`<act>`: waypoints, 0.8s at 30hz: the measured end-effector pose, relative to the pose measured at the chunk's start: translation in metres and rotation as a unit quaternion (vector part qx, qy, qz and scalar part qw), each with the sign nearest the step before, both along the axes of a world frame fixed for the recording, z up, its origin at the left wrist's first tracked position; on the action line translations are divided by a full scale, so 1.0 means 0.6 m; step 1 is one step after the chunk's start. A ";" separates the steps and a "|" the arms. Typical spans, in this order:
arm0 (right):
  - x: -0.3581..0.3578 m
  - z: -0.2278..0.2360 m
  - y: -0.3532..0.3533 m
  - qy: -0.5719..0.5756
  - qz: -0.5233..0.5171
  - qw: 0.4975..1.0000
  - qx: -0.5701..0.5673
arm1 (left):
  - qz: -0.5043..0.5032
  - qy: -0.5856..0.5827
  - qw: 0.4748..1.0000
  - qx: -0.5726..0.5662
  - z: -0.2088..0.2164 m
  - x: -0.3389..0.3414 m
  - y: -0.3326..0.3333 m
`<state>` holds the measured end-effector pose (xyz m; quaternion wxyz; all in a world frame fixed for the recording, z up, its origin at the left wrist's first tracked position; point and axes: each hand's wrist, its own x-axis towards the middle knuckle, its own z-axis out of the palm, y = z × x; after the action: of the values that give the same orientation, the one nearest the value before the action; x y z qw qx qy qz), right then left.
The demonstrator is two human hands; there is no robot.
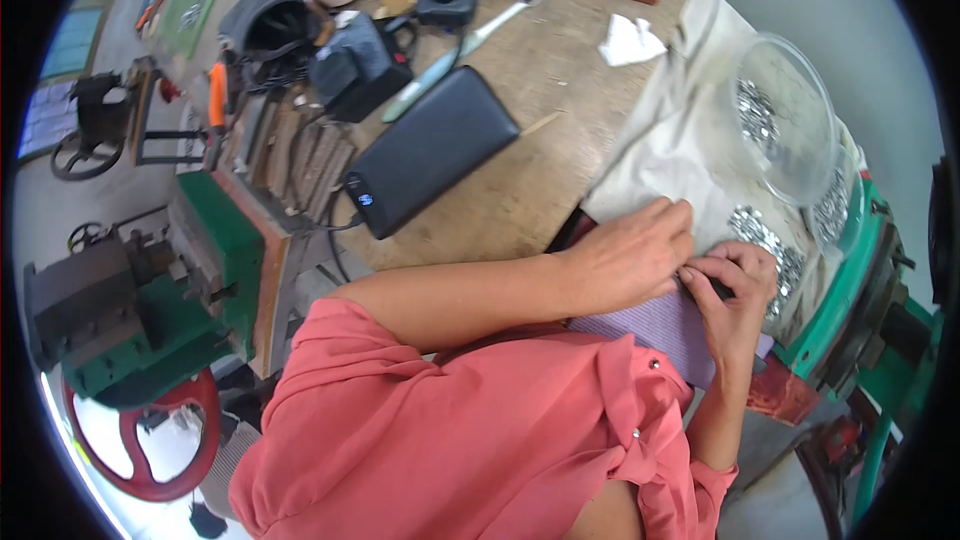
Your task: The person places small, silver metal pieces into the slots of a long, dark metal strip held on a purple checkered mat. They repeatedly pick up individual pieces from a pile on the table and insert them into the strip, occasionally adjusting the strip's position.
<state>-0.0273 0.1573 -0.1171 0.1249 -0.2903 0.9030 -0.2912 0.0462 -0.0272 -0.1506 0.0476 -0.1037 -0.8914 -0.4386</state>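
Observation:
My left hand (635,248) is closed, its fingers curled downward at the near edge of a pale cloth (655,165). Beside it, my right hand (738,278) pinches thumb and forefinger together, the tips almost touching my left hand. Whatever is between the fingers of either hand is too small or hidden to name. Just beyond my right hand lies a pile of small shiny metal pieces (757,232) on the cloth. A clear plastic tub (800,145) with more such pieces stands farther back, and another clear container (832,208) of them is at its right.
A black power bank (430,152) with a cable lies on the wooden table (580,105), near a toothbrush (440,65) and crumpled white paper (630,41). Green machinery (845,290) borders the cloth on the right. A green machine with a red handwheel (143,435) stands at the left.

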 end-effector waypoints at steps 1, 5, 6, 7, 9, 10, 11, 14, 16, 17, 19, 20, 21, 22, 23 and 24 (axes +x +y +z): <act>-0.001 -0.001 0.001 0.001 -0.001 1.000 0.001 | 0.003 0.007 1.000 0.015 -0.002 -0.002 0.002; -0.003 -0.010 -0.003 0.001 -0.002 1.000 0.003 | 0.000 -0.019 1.000 0.024 -0.002 -0.004 -0.004; -0.003 -0.008 -0.001 -0.008 -0.005 1.000 -0.003 | 0.001 -0.022 0.999 0.033 0.004 -0.005 -0.005; -0.004 -0.008 0.003 0.002 -0.001 1.000 0.005 | 0.002 -0.031 0.999 0.034 0.010 -0.004 -0.006; -0.005 -0.008 0.008 0.016 0.015 1.000 0.012 | 0.001 -0.043 0.999 0.033 0.016 -0.006 -0.006; -0.005 -0.007 0.008 0.015 0.012 1.000 0.012 | -0.001 -0.046 0.998 0.032 0.017 -0.007 -0.006; -0.006 -0.005 0.009 0.014 0.009 1.000 0.013 | -0.002 -0.049 0.998 0.030 0.017 -0.008 -0.003; -0.005 -0.006 0.001 0.007 0.000 1.000 0.007 | 0.001 -0.048 0.999 0.020 0.016 -0.007 -0.003; -0.004 -0.007 0.000 0.008 0.001 1.000 0.008 | -0.001 -0.050 0.999 0.021 0.017 -0.006 -0.005; -0.004 -0.007 0.002 0.006 0.004 1.000 0.009 | -0.002 -0.050 0.999 0.022 0.018 -0.006 -0.006; -0.006 -0.007 0.008 0.002 0.010 1.000 0.013 | -0.001 -0.051 0.998 0.020 0.018 -0.006 -0.007; -0.006 -0.006 0.006 0.001 0.007 1.000 0.015 | 0.000 -0.052 0.998 0.020 0.018 -0.005 -0.007; -0.006 -0.004 0.003 -0.001 0.004 1.000 0.017 | 0.000 -0.051 0.999 0.017 0.018 -0.005 -0.007; -0.006 -0.003 0.002 -0.004 0.000 1.000 0.019 | 0.000 -0.050 0.999 0.015 0.019 -0.005 -0.006; -0.006 -0.003 0.002 -0.001 0.001 1.000 0.019 | 0.001 -0.049 0.999 0.013 0.019 -0.005 -0.006; -0.007 -0.003 0.001 0.001 0.002 1.000 0.018 | 0.001 -0.049 0.999 0.013 0.018 -0.006 -0.006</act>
<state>-0.0314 0.1581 -0.1190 0.1299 -0.2900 0.9077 -0.2741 0.0428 -0.0309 -0.1396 0.0055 -0.0807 -0.8870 -0.4547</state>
